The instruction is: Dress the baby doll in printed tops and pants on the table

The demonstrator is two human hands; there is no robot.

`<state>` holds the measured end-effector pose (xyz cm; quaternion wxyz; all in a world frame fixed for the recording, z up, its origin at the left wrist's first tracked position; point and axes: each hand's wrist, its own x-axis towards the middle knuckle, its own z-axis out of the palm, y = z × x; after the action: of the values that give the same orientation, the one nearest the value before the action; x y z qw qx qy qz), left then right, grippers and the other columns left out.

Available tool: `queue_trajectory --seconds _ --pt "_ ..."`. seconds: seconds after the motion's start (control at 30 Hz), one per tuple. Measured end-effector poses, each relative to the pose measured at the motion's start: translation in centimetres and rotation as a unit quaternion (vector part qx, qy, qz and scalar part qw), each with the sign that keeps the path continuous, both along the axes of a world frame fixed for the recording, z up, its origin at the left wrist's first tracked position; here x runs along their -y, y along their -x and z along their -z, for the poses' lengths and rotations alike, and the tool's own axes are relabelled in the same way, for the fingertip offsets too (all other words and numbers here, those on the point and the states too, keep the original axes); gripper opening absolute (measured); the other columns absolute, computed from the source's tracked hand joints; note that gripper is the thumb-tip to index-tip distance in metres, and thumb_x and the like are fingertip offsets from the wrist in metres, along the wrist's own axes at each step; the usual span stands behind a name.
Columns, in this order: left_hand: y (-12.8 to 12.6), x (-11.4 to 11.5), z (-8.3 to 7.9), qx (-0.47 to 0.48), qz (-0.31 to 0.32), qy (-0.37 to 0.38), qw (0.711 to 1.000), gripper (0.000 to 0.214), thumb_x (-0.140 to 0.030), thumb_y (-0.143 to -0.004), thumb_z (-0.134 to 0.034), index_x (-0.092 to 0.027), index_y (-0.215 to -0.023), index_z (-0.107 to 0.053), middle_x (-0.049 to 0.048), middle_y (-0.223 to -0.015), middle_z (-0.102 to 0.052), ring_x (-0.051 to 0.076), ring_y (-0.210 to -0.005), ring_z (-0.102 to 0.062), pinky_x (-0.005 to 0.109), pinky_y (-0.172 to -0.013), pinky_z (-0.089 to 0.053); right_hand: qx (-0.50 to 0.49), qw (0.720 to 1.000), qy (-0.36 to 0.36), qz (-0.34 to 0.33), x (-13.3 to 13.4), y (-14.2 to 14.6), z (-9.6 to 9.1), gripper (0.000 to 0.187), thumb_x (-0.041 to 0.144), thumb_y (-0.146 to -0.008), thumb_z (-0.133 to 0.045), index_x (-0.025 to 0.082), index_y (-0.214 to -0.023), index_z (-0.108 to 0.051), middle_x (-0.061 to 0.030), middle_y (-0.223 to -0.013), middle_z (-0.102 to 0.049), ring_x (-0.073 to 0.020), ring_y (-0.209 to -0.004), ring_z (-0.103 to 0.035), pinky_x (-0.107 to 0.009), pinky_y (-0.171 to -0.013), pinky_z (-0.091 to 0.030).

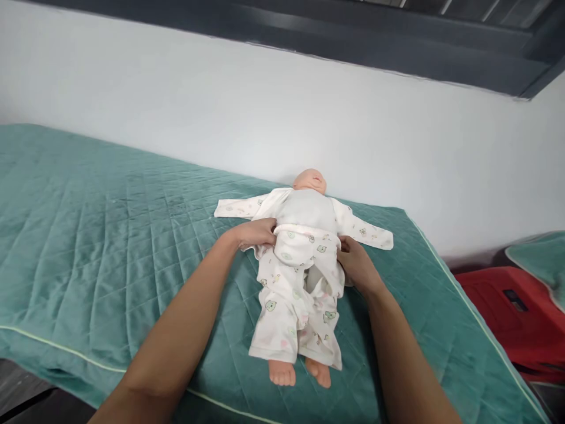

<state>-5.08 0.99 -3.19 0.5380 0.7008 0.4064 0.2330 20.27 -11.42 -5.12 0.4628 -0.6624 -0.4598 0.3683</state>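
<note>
Where trousers bunch, round-headed doll, quilted bedspread

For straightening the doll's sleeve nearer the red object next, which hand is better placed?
Probably the right hand, at the waist of the printed trousers, close to that sleeve. The left hand is at the opposite side of the waist, across the doll.

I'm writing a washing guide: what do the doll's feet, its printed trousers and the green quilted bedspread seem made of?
Doll's feet: probably soft vinyl or plastic, smooth with slight sheen, judging by their moulded detail.
Printed trousers: likely cotton knit, matte, lying in soft folds.
Quilted bedspread: perhaps velvety polyester; light catches its stitched pattern, but the fibre stays uncertain.
</note>
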Motion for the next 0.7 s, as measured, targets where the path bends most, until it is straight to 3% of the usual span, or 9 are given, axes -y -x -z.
queue_trajectory --seconds 0.2,0.37,0.5,0.7 --pt "0.2 0.5 0.3 0.119 0.081 0.142 0.979 0.024 -0.004 -0.056 -0.061 -0.016 -0.077 -0.06 -0.0074 -0.05 -0.049 0.008 -0.044 -0.044 0.021 -0.048 -0.041 -0.204 0.979 0.013 -0.022 -0.1 0.1 -1.6 0.016 0.022 -0.066 -0.07 0.02 -0.08 -0.064 -0.0034 -0.077 -0.073 -0.0203 -0.069 -0.066 -0.031 -0.063 -0.05" --pt "-0.2 -0.3 2.3 0.193 0.071 0.203 0.957 0.032 -0.006 -0.055 -0.066 -0.016 -0.085 -0.063 -0.0016 -0.072 -0.065 0.009 -0.06 -0.059 0.02 -0.061 -0.05 -0.222 0.974 0.002 -0.038 -0.8 -0.9 -1.2 0.01 0.018 -0.062 -0.068 0.02 -0.071 -0.063 -0.0023 -0.07 -0.071 -0.0206 -0.071 -0.067 -0.029 -0.062 -0.048" --pt "-0.4 -0.3 2.7 0.179 0.057 0.193 0.963 0.033 -0.006 -0.053 -0.064 -0.016 -0.085 -0.064 0.0027 -0.085 -0.071 0.015 -0.079 -0.066 0.023 -0.072 -0.053 -0.226 0.973 -0.001 -0.045 -0.5 -1.2 -0.3 0.011 0.02 -0.066 -0.069 0.022 -0.076 -0.067 -0.001 -0.074 -0.072 -0.0194 -0.069 -0.067 -0.029 -0.063 -0.049" --pt "0.0 0.8 0.9 0.093 0.055 0.125 0.986 0.039 -0.004 -0.05 -0.054 -0.016 -0.085 -0.065 0.0007 -0.077 -0.068 0.015 -0.074 -0.061 0.019 -0.059 -0.045 -0.234 0.972 -0.024 -0.031 0.1 -1.3 0.7 0.012 0.026 -0.071 -0.076 0.022 -0.082 -0.071 -0.0009 -0.078 -0.072 -0.0185 -0.077 -0.068 -0.027 -0.069 -0.051"
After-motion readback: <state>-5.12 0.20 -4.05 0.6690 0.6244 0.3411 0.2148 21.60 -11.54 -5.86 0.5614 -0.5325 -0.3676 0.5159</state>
